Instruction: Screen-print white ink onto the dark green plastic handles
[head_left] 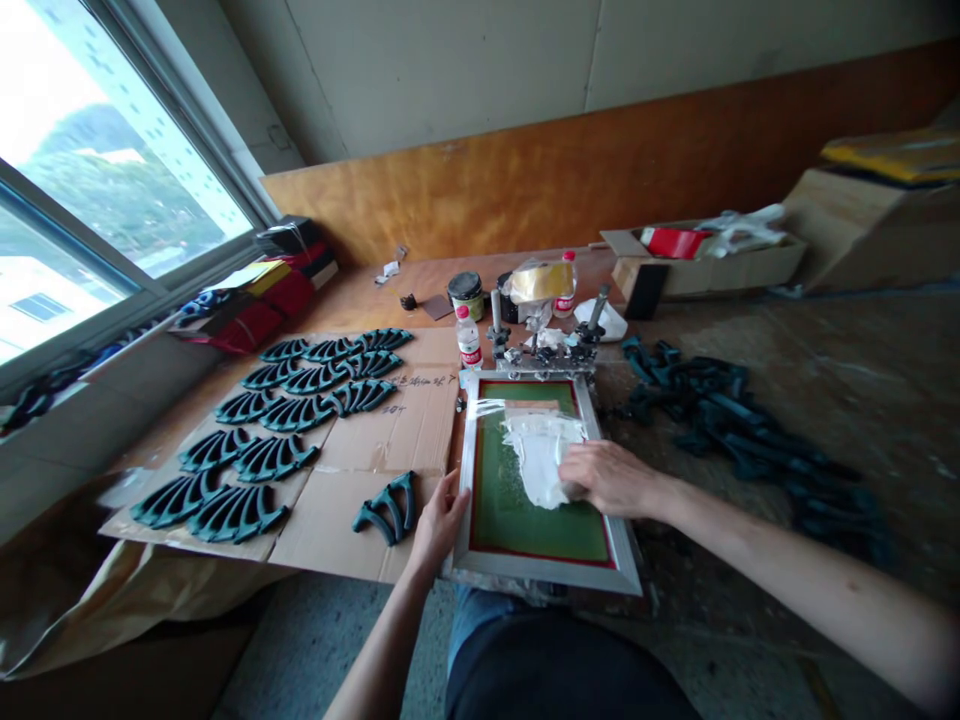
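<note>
A metal-edged screen frame (626, 570) with a green mesh (495, 515) lies in front of me, joined at its far end to a metal clamp stand (544, 355). My left hand (442, 515) rests at the left edge of the frame, its fingers partly hidden. With its fingers bent together, my right hand (611, 478) holds the edge of a white cloth (536, 455) on the mesh. A wooden strip (532, 406) shows just beyond the cloth. White smears mark the mesh's upper left.
Rows of dark green curved parts (274, 455) lie on cardboard (337, 520) at left. A water bottle (469, 340) and a jar (466, 295) stand beyond the frame. More dark parts (735, 415) are heaped at right, before an open carton (720, 270).
</note>
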